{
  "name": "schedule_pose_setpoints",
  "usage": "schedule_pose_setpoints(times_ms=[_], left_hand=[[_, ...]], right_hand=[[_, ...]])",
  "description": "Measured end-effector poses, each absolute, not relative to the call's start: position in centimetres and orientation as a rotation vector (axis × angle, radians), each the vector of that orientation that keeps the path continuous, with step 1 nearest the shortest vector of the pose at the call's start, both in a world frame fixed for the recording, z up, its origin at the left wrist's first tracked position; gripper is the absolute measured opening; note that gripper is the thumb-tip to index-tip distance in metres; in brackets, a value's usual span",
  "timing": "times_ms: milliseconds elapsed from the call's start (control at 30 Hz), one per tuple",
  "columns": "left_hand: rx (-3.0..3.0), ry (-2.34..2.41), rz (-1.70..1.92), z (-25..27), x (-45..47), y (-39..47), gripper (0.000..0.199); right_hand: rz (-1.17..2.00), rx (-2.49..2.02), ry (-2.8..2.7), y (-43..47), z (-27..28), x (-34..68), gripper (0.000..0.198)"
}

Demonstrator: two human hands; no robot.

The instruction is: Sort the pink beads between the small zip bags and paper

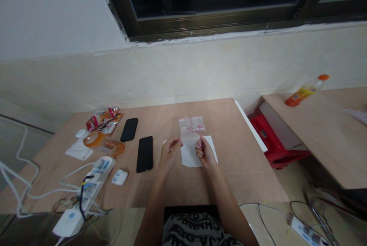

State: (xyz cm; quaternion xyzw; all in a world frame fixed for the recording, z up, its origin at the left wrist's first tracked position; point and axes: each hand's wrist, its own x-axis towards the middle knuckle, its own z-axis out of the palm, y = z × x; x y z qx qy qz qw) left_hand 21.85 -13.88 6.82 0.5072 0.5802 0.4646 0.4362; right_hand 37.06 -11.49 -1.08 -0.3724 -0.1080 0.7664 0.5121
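My left hand [171,149] is closed in a pinch at the left edge of a thin, whitish, see-through plastic bag [189,137]. Its right side is gripped by my right hand [205,152], where a bit of pink shows between the fingers. The bag is held up above the table, spread between both hands. Beneath it lies a sheet of white paper [191,159], partly covered by the right hand. Just beyond, a small clear bag with pink print [197,123] rests flat, and another overlaps it on the left.
Left of my hands are two black phones [145,154], a white earphone case [119,177], an orange drink bottle [104,143] on its side, snack wrappers [102,119] and a power strip [88,192] with cables. A red stool [272,141] stands between this table and another bearing a bottle [305,92].
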Motion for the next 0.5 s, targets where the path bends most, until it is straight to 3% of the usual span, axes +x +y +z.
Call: schedule_pose_setpoints(times_ms=[200,500], left_hand=[[1.17,1.436,1.243,6.0,20.7,-14.0,0.022],[0.726,1.487,1.516,4.0,18.7,-15.5,0.027]], right_hand=[[1.711,-0.855,-0.325,-10.9,-2.9,37.8,0.048],[1.121,-1.143,-0.473,-8.4,-5.7,38.9,0.049]])
